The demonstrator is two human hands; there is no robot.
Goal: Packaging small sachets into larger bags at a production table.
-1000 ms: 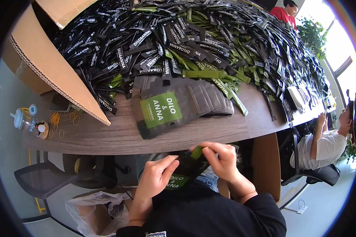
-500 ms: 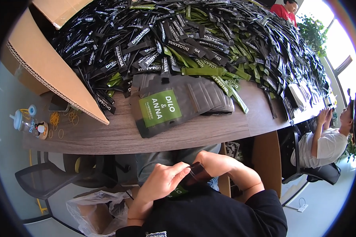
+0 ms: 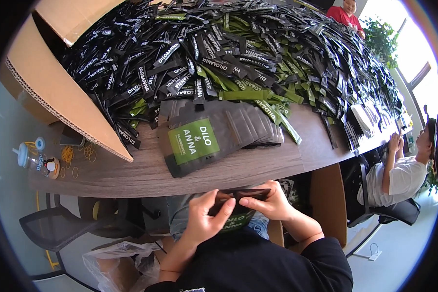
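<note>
At the far left, a small clear bottle (image 3: 30, 158) stands on the tabletop (image 3: 146, 177) among loose yellow rubber bands (image 3: 68, 155). Beside them the open flap of a cardboard box (image 3: 58, 104) slants across the wood. Further right a vast heap of black and green straps (image 3: 238, 53) covers the surface, and in front of it lies a fanned stack of dark flat pouches (image 3: 219, 134), the top one with a green label.

Below the table's edge, over the lap, the left hand (image 3: 202, 221) has its fingers clamped on the lower left side of a dark pouch (image 3: 233, 207). The right hand (image 3: 272, 202) pinches the pouch's upper rim between thumb and forefinger. The pouch is held level between both hands, clear of the tabletop.

To handle it well, the left grip probably ought to stay firm while the right fingertips work along the rim, keeping the mouth flat and uncreased.

At the far right a seated person in a white shirt (image 3: 399, 180) faces the same table.
</note>
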